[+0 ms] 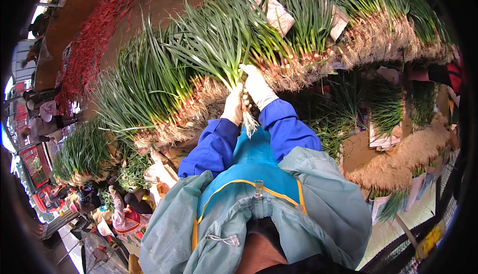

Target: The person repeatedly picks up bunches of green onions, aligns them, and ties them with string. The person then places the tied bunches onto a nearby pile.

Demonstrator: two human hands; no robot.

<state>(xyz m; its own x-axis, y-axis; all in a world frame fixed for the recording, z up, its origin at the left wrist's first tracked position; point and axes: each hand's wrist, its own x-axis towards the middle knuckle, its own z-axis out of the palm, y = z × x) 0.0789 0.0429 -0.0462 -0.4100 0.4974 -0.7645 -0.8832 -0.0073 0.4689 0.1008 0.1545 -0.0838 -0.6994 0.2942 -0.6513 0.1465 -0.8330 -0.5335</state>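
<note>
A small bunch of green garlic (229,65) with long flat leaves is upright before me, its pale roots pointing towards my body. My left hand (233,104), in a whitish glove, is closed around the lower stems, just above the roots. On the other side my right hand (258,87), gloved too, grips the same bunch a little higher; its palm side is hidden. Behind both hands runs a long row of green garlic (160,83), roots facing me. More of the row (306,39) continues to the right, with pieces of paper (275,14) stuck among the leaves.
Red strips (87,46) lie heaped on the brown surface beyond the row. At left, a person in a cap (48,115) stands by another garlic pile (84,150). People (127,216) sit lower left. Rooted bundles (399,158) and cardboard (358,150) are at right.
</note>
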